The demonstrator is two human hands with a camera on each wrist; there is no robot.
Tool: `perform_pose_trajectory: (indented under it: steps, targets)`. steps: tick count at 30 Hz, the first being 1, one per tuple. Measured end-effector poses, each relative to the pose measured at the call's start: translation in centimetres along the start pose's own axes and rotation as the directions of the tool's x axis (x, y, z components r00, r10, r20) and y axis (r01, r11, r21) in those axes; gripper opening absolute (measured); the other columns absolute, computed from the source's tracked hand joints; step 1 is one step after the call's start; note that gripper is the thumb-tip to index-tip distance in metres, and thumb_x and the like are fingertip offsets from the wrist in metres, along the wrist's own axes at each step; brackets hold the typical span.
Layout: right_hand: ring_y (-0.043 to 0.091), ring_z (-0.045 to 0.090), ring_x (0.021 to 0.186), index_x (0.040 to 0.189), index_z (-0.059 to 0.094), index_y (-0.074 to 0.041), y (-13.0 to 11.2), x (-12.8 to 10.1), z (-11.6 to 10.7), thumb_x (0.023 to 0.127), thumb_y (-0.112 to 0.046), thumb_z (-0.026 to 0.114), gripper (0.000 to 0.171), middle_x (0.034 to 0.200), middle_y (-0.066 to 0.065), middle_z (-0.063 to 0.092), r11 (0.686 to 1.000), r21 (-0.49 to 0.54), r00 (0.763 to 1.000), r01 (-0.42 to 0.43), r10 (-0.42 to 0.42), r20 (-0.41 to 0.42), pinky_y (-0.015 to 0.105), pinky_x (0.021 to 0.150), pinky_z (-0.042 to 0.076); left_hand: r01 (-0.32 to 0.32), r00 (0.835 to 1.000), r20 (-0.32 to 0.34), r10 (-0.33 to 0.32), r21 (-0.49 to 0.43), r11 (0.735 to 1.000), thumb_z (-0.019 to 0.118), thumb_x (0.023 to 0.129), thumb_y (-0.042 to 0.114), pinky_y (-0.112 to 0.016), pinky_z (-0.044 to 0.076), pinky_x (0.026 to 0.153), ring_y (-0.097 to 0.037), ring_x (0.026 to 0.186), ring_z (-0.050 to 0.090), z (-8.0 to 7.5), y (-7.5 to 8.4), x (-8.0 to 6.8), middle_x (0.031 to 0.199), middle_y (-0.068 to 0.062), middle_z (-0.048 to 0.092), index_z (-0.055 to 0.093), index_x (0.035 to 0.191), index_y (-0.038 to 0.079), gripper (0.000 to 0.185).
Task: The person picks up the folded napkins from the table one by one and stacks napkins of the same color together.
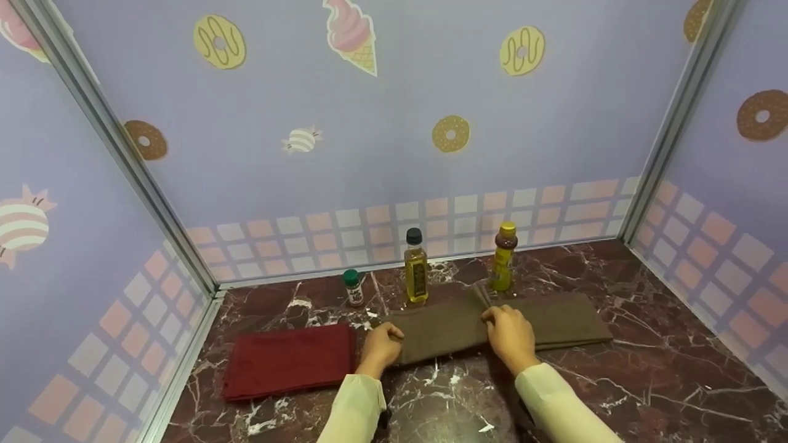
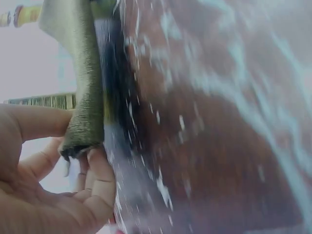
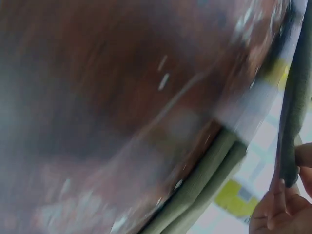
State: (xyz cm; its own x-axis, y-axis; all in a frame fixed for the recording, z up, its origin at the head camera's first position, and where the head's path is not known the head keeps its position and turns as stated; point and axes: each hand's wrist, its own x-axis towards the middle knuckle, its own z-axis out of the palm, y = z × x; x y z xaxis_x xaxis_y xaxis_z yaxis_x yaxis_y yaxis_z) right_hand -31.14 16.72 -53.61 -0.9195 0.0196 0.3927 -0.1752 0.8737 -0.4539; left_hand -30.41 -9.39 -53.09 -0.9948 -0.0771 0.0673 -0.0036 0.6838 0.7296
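A folded olive-brown cloth [image 1: 440, 330] stretches between both hands above the marble-patterned tabletop. My left hand [image 1: 383, 346] pinches its left end between thumb and fingers; in the left wrist view the cloth [image 2: 87, 73] shows as a thick folded edge. At the other end, the right hand [image 1: 512, 337] grips the cloth, and the right wrist view has thumb and fingers closed on its edge [image 3: 291, 122]. To the right lies a second folded olive-brown cloth [image 1: 572, 317], partly behind the right hand. A folded dark red cloth [image 1: 289, 360] lies left of the left hand.
Behind the cloths stand a small green-capped shaker [image 1: 353, 289], a dark-capped bottle of yellow oil [image 1: 417, 274] and a yellow-capped bottle [image 1: 503, 261]. Patterned wall panels [image 1: 394, 166] enclose the tabletop [image 1: 615, 375] at the back and sides.
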Motion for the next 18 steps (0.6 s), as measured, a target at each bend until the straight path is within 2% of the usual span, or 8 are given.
perform_pose_trajectory:
  steps: [4, 6, 10, 18]
  targets:
    - [0.041, 0.062, 0.093, 0.099, 0.074, -0.006, 2.1, 0.2, -1.1, 0.086, -0.005, 0.069, 0.013, 0.1, 0.016, 0.068, 1.0, -0.022, 0.998, -0.022, 0.021, -0.066, 0.057, 0.077, 0.05, -0.105, 0.994, -0.036, 0.103, -0.05, 0.993, 0.072, 0.071, -0.008, -0.042, 0.051, 0.08, -0.029, 0.089, 0.062, 1.8, 1.5, 0.2, 0.09, -0.011, 0.067, 0.067, 0.083, 0.006, 0.019]
    - [0.041, 0.061, 0.095, 0.101, 0.074, -0.005, 3.3, 0.3, -1.8, 0.088, -0.005, 0.067, 0.014, 0.102, 0.017, 0.067, 0.999, -0.021, 0.995, -0.041, 0.039, -0.088, 0.057, 0.078, 0.049, -0.141, 0.989, -0.041, 0.139, -0.066, 0.988, 0.074, 0.072, -0.006, -0.042, 0.051, 0.078, -0.028, 0.087, 0.06, 2.8, 2.3, 0.4, 0.088, -0.01, 0.063, 0.065, 0.081, 0.007, 0.018]
    - [0.041, 0.059, 0.098, 0.104, 0.074, -0.003, 5.4, 0.2, -3.0, 0.092, -0.004, 0.062, 0.017, 0.105, 0.018, 0.067, 0.998, -0.023, 0.992, -0.063, 0.06, -0.113, 0.056, 0.079, 0.048, -0.171, 0.985, -0.04, 0.168, -0.088, 0.981, 0.075, 0.076, -0.004, -0.036, 0.048, 0.071, -0.019, 0.077, 0.052, 4.6, 3.8, 0.5, 0.083, -0.004, 0.053, 0.063, 0.077, 0.009, 0.018]
    - [0.041, 0.055, 0.107, 0.116, 0.071, -0.003, 8.7, 0.0, -5.3, 0.092, -0.001, 0.055, 0.029, 0.115, 0.019, 0.063, 0.991, -0.058, 0.988, -0.121, 0.114, -0.108, 0.057, 0.081, 0.045, -0.195, 0.98, -0.067, 0.188, -0.125, 0.973, 0.079, 0.076, -0.001, -0.033, 0.046, 0.069, -0.014, 0.073, 0.049, 8.0, 6.5, 0.5, 0.08, 0.0, 0.055, 0.067, 0.076, 0.012, 0.017]
